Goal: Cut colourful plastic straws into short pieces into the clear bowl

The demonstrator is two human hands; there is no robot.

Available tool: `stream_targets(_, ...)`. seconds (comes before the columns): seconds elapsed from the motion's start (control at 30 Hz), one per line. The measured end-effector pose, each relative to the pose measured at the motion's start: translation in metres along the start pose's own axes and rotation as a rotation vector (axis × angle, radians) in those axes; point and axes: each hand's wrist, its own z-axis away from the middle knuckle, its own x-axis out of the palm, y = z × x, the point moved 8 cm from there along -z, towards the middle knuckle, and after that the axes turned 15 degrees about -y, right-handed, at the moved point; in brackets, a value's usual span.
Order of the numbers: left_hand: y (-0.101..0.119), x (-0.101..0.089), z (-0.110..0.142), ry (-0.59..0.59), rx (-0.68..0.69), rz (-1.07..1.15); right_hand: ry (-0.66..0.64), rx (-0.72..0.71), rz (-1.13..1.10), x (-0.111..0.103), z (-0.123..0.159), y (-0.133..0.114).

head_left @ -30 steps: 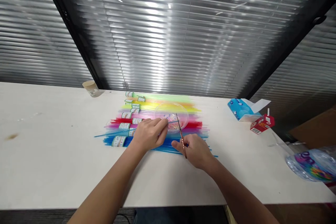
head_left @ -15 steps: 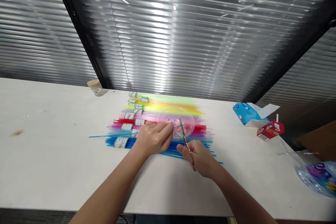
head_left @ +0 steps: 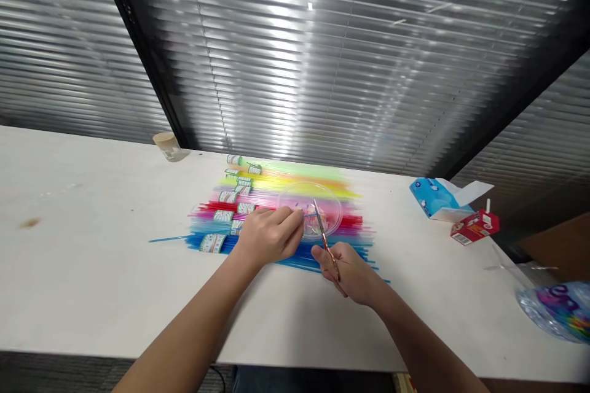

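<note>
My left hand (head_left: 271, 234) is closed around a thin blue plastic straw (head_left: 168, 239). One end sticks out to the left past the bundles, and a short tip shows beyond my fingers on the right. In my right hand (head_left: 353, 273) is a pair of scissors (head_left: 326, 242) with coppery handles, its blades pointing up and away at the straw's tip. Whether the blades touch the straw I cannot tell. Below the blades is a clear round plastic bowl (head_left: 340, 216) with small coloured cut pieces (head_left: 317, 218) inside. Bundles of coloured straws (head_left: 318, 256) with paper bands lie under my hands.
On the white table (head_left: 92, 282), a small lidded jar (head_left: 168, 146) stands at the back left. To the right are an opened blue box (head_left: 433, 198), a red carton (head_left: 474, 227) and a plastic bottle (head_left: 555, 310) lying on its side. Window blinds (head_left: 286, 61) rise behind.
The straw's left end reaches slightly farther left, and its right tip protrudes less past my left fingers. Both hands keep nearly the same place. The view has shifted slightly.
</note>
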Motion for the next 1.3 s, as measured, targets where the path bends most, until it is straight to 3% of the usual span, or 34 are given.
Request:
stream_targets(0.23,0.000,0.001,0.000,-0.011,0.005,0.022,0.046,0.050,0.068,-0.004,0.004,-0.001)
stream_targets(0.6,0.001,-0.002,-0.001,0.025,-0.004,0.032,-0.007,0.074,0.129,0.003,0.006,-0.007)
stream_targets(0.9,0.009,-0.003,-0.003,0.001,0.040,0.015,0.005,0.044,0.079,0.003,0.003,-0.005)
stream_targets(1.3,0.002,-0.001,0.000,0.018,-0.019,0.053,0.021,-0.012,0.055,0.001,0.001,-0.006)
